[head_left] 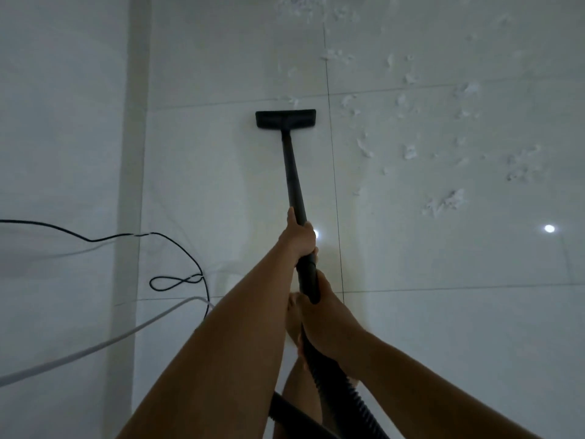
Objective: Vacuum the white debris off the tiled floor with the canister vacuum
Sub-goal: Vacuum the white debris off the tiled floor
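A black vacuum wand (293,172) reaches forward to a flat black floor nozzle (286,119) lying on the glossy white tiled floor (205,169). My left hand (299,237) grips the wand higher up; my right hand (329,315) grips its lower handle end, where the ribbed black hose (335,388) starts. White debris (444,201) is scattered in several scraps right of the nozzle and beyond it, with a few bits (289,100) just past the nozzle's front edge. The canister is out of view.
A thin black cord (177,282) loops on the floor at left, and a white cable (104,342) crosses below it. A pale wall or step (63,122) runs along the left. My bare foot (294,315) shows under my hands. Ceiling lights reflect in the tiles (549,228).
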